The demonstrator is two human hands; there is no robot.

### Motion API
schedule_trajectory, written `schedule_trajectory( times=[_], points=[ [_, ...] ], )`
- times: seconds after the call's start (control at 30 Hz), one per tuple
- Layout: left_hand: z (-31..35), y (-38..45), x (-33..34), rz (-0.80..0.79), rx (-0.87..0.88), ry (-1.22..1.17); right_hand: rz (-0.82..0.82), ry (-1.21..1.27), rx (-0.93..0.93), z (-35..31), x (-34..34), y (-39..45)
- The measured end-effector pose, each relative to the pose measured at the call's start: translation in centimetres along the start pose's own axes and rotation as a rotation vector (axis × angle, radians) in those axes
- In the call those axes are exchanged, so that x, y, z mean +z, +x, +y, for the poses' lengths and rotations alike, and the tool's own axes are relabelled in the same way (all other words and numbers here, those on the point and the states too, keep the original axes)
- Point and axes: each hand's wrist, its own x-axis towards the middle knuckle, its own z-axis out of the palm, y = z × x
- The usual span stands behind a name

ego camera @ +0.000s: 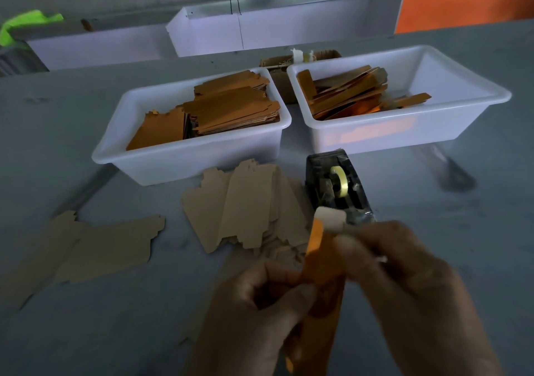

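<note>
Grey surface (86,332), white tubs (161,161) at twelve o'clock, tape dispenser (338,185) at one, my left hand (260,312) and right hand (410,289) both gripping an orange carton (323,303)

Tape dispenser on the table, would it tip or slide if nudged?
The tape dispenser looks long, low and flat-based, so it probably slides rather than tips. Its chunky dark body suggests some weight, likely resisting a light nudge.

Two bare hands fill the near edge, both blurred: the left hand (255,315) at centre, the right hand (410,297) to its right, wrists bare too.
</note>
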Motion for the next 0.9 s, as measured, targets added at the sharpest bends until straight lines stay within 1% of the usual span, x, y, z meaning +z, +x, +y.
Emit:
schedule_trajectory(
  times=[0.07,0.1,0.13,0.27,0.3,0.37,0.5,0.77,0.9],
  points=[
    [0.0,0.6,0.6,0.028,-0.003,-0.048,0.156,-0.108,-0.053,0.4,-1.7,1.1],
    [-0.1,0.9,0.9,0.031,-0.019,-0.094,0.183,-0.128,-0.044,0.9,-2.5,1.8],
    [-0.1,1.2,1.1,0.027,-0.038,-0.145,0.174,-0.129,-0.017,1.6,-3.1,2.5],
    [0.1,1.8,2.1,0.009,-0.100,-0.301,-0.024,0.047,0.238,4.3,-3.6,4.0],
    [0.1,1.9,2.3,0.014,-0.119,-0.321,-0.050,0.073,0.274,4.6,-3.5,4.1],
    [0.0,2.1,2.6,0.032,-0.149,-0.362,-0.064,0.065,0.273,4.7,-3.4,4.3],
    [0.2,2.2,3.1,0.013,-0.135,-0.401,-0.106,0.014,0.228,4.2,-2.9,4.5],
    [0.1,2.1,3.8,-0.011,-0.076,-0.280,-0.150,-0.083,0.232,4.2,-2.3,4.7],
    [0.1,2.0,3.7,-0.009,-0.056,-0.283,-0.086,-0.071,0.176,4.4,-1.9,4.5]
  ],
)
